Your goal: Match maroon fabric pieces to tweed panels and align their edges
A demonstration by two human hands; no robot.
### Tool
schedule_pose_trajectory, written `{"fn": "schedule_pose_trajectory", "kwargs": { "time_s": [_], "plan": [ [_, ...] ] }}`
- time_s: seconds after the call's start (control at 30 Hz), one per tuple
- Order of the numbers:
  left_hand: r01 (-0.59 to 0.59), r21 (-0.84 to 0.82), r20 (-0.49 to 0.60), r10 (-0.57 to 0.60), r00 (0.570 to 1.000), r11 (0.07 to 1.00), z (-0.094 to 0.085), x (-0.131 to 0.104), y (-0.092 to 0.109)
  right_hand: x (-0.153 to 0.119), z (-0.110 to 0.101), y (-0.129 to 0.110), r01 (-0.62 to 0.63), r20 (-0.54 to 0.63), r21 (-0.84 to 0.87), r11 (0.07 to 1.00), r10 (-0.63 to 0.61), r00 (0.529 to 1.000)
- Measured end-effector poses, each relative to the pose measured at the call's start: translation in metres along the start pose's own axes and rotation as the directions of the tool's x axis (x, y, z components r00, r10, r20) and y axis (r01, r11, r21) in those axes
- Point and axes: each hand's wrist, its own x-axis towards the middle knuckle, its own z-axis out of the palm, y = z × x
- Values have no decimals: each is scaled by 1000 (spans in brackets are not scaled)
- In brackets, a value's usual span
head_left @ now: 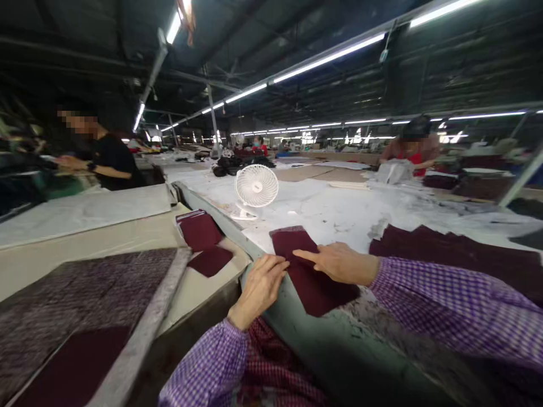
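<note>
A dark maroon fabric piece (320, 288) lies at the near edge of the white-covered table, its far end showing a greyish strip. My left hand (263, 281) rests at the fabric's left edge, fingers bent and close together; whether they pinch the cloth is hidden. From the right, my right hand (337, 262) reaches over the same piece, index finger stretched out onto it and the other fingers curled loosely. On the left, a stack of maroon pieces (199, 230) sits on a beige surface, with another maroon piece (211, 260) just in front.
A white fan (256, 186) stands beyond the fabric. Jagged-edged maroon cloth (458, 257) lies at the right. Speckled cloth (93, 291) covers the lower left. One person (112, 158) is at the left, another (413, 148) across the table.
</note>
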Motion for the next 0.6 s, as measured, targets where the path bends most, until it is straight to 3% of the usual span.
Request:
{"fn": "schedule_pose_trajectory", "kwargs": {
  "time_s": [0.17,0.3,0.37,0.47,0.6],
  "plan": [
    [1,-11,-27,-2,1000,1000,1,-1,-1,-2,9,22,-57,-95,271,961,85,992],
    [4,-16,-12,-4,1000,1000,2,-1,-4,-2,19,27,-30,-113,590,807,120,986],
    [7,-17,-9,-7,1000,1000,4,0,-6,-2,20,27,4,-163,660,751,138,977],
    [9,-13,-2,-9,1000,1000,4,1,-9,-10,16,38,1,-247,659,752,215,945],
    [18,-5,34,-18,999,1000,-1,8,-8,-44,14,88,-208,-51,680,703,329,943]
  ]
}}
